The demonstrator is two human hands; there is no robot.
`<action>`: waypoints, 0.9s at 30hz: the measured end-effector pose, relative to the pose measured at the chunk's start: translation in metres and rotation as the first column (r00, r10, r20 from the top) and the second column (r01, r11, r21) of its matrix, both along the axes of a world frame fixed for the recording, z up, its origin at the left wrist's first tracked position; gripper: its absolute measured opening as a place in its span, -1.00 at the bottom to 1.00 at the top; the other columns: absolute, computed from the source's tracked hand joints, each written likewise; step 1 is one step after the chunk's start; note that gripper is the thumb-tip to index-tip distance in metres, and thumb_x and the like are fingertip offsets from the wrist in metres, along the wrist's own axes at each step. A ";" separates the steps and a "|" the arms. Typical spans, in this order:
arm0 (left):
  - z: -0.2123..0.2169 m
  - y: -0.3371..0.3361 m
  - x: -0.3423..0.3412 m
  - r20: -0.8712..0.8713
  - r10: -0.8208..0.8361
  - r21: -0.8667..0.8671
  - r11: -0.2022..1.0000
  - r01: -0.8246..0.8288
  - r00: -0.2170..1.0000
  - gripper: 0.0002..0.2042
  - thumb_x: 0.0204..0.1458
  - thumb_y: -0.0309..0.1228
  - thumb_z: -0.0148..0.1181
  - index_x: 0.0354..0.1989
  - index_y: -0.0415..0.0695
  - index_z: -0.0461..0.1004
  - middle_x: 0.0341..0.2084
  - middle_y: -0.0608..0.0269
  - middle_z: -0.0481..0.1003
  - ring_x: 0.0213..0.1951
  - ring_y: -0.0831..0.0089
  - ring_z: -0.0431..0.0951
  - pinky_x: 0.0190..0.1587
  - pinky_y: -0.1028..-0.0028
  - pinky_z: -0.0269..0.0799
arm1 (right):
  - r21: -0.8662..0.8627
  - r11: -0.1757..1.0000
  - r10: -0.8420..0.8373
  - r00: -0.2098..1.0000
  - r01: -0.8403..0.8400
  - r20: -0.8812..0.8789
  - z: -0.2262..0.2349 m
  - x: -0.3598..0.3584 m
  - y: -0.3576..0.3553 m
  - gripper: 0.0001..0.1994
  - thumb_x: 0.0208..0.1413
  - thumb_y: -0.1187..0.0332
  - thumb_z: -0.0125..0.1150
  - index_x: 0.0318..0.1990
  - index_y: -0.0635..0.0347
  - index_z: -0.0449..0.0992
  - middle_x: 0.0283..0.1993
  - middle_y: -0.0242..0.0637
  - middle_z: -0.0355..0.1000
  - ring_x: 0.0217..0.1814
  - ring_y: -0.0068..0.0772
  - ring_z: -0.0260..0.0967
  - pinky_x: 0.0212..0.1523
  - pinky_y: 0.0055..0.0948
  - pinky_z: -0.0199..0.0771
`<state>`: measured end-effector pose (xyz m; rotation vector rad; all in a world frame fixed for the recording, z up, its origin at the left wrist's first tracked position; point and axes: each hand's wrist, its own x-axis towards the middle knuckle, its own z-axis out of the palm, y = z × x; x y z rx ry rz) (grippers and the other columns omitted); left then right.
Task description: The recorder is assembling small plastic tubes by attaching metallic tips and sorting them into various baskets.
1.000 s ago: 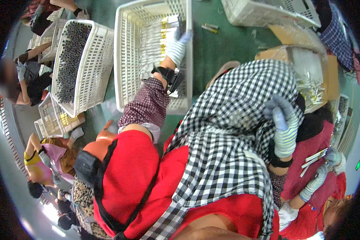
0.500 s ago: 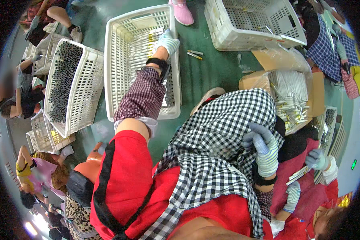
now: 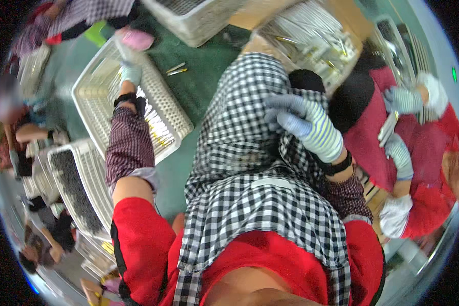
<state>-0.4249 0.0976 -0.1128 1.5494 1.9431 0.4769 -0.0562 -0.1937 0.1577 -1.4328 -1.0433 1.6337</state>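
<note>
My left hand, in a pale glove, is at the far end of a white perforated plastic crate. Motion blurs its fingers, so their grip cannot be made out. Slim white sticks with yellow parts lie in a row along the crate beside my left forearm. Above my checkered apron my right hand hovers in a striped glove with grey-blue fingertips. Its fingers are stretched out and apart, and nothing shows in them.
Two loose sticks lie on the green floor. An open carton of white sticks stands ahead on the right. Dark tubes fill a white crate at left. On the right, a co-worker's gloved hands hold white sticks.
My view has swung, so the crate appears farther left and tilted. My left hand remains at the crate's far end. My right hand has risen from my lap, its fingers spreading.
</note>
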 end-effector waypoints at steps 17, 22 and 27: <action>0.086 -0.277 0.108 0.430 -0.272 -0.134 0.924 0.359 0.861 -0.56 0.08 -0.52 -0.04 0.17 -0.24 0.14 0.05 0.07 0.30 0.04 0.30 0.32 0.12 0.41 0.23 | 0.172 0.842 -0.539 0.796 0.511 0.274 -0.026 0.123 0.005 -0.65 0.05 0.36 0.13 0.00 0.30 0.41 -0.24 -0.18 0.47 -0.22 -0.39 0.40 -0.14 -0.51 0.36; 0.071 -0.273 0.102 0.532 -0.070 -0.271 0.930 0.248 0.844 -0.57 0.10 -0.50 -0.08 0.17 -0.25 0.14 0.06 0.08 0.30 0.04 0.29 0.33 0.12 0.41 0.24 | 0.300 0.952 -0.289 0.507 0.062 0.812 -0.080 0.152 0.109 -0.62 0.02 0.20 0.06 -0.04 0.20 0.42 -0.09 -0.01 0.43 -0.07 -0.02 0.39 -0.05 -0.22 0.38; 0.068 -0.239 0.082 0.581 0.107 -0.353 0.926 0.131 0.807 -0.58 0.12 -0.47 -0.11 0.18 -0.26 0.13 0.06 0.09 0.29 0.04 0.29 0.33 0.12 0.42 0.24 | -0.150 0.906 0.136 -0.064 -0.396 0.989 -0.144 0.151 0.172 -0.60 -0.01 0.31 0.11 0.03 0.16 0.38 0.04 -0.05 0.36 0.02 0.02 0.35 0.05 -0.14 0.32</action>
